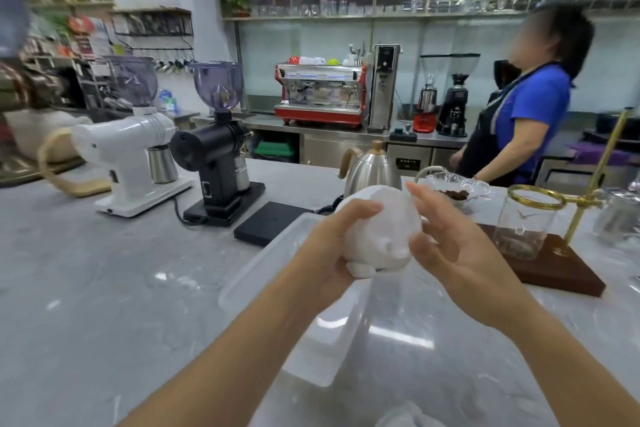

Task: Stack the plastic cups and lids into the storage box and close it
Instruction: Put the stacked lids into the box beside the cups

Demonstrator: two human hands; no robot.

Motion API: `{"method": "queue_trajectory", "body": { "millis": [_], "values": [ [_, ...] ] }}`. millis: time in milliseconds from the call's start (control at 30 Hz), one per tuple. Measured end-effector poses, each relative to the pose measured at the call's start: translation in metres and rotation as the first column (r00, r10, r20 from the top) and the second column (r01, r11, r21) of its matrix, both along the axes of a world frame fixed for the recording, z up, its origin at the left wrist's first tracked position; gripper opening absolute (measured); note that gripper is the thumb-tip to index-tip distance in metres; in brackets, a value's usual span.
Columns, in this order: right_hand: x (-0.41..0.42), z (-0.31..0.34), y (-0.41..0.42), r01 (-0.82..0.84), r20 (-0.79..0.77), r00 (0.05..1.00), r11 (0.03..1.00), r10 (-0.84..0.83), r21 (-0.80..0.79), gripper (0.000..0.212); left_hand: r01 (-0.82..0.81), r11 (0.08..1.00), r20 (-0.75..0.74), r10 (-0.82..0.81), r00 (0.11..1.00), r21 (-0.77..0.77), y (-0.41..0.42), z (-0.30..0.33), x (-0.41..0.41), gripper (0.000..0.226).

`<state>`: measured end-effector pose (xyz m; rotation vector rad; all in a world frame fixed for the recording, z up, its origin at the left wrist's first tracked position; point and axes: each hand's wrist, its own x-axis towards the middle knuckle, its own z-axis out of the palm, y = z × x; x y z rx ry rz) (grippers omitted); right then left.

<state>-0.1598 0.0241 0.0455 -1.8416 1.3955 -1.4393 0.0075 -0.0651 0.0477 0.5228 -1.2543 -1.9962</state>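
I hold a white, frosted bundle point(379, 229) up in front of me, above the far end of the storage box point(263, 274). It looks like a stack of plastic lids or cups seen end-on, though motion blur keeps me from telling which. My left hand point(332, 246) wraps it from the left and underneath, fingers curled over the top, so that grip is closed on the bundle and carries its weight. My right hand point(446, 239) is spread, fingers extended, palm and thumb pressed against the bundle's right side; it steadies rather than clamps, I judge, so that the pieces stay nested and aligned while I square them up.

The storage box is translucent and lies open on the grey bench point(104, 288) just below my forearms, its long side running away from me. I cannot tell what is already inside; the plastic is too clear and blurred. I see no box lid that I can pick out with certainty.

I keep the bundle high and centred over the box, probably so it can go straight down without brushing the steel kettle point(372, 170) or the glass server point(523, 225) on its wooden stand nearby.
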Motion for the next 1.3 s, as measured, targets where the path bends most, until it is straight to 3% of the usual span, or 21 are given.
{"method": "queue_trajectory", "body": {
  "millis": [100,167,267,367,533,867,1167,1300],
  "values": [
    [-0.004,-0.009,-0.006,0.065,0.008,0.998,0.996,-0.066,0.053,0.047,-0.091,0.993,0.101,0.083,0.991,0.081,-0.019,-0.002,0.023,0.050],
    [-0.003,-0.016,-0.008,0.128,-0.022,0.992,0.987,-0.127,0.100,0.047,-0.143,0.983,0.179,0.122,0.976,0.111,-0.028,-0.005,0.035,0.065],
    [0.004,-0.029,-0.013,0.159,-0.092,0.985,0.970,-0.144,0.186,0.042,-0.198,0.962,0.230,0.153,0.961,0.187,-0.039,-0.017,0.048,0.054],
    [0.009,-0.045,-0.017,0.141,-0.276,0.959,0.948,-0.060,0.285,0.042,-0.234,0.944,0.312,0.155,0.937,0.233,-0.048,-0.030,0.054,0.042],
    [0.011,-0.058,-0.019,0.120,-0.506,0.860,0.937,0.068,0.329,0.045,-0.257,0.939,0.484,0.120,0.867,0.229,-0.058,-0.047,0.053,0.048],
    [0.007,-0.061,-0.020,0.103,-0.530,0.843,0.940,0.090,0.324,0.048,-0.103,0.980,0.637,-0.030,0.771,0.170,-0.061,-0.048,0.046,0.031],
    [0.005,-0.063,-0.020,0.103,-0.545,0.833,0.939,0.099,0.327,0.050,-0.078,0.989,0.637,-0.021,0.771,0.127,-0.063,-0.047,0.051,0.034],
    [0.005,-0.063,-0.020,0.098,-0.550,0.828,0.937,0.111,0.336,0.049,-0.002,0.994,0.687,-0.072,0.723,0.106,-0.066,-0.043,0.059,0.031]
  ]
}}
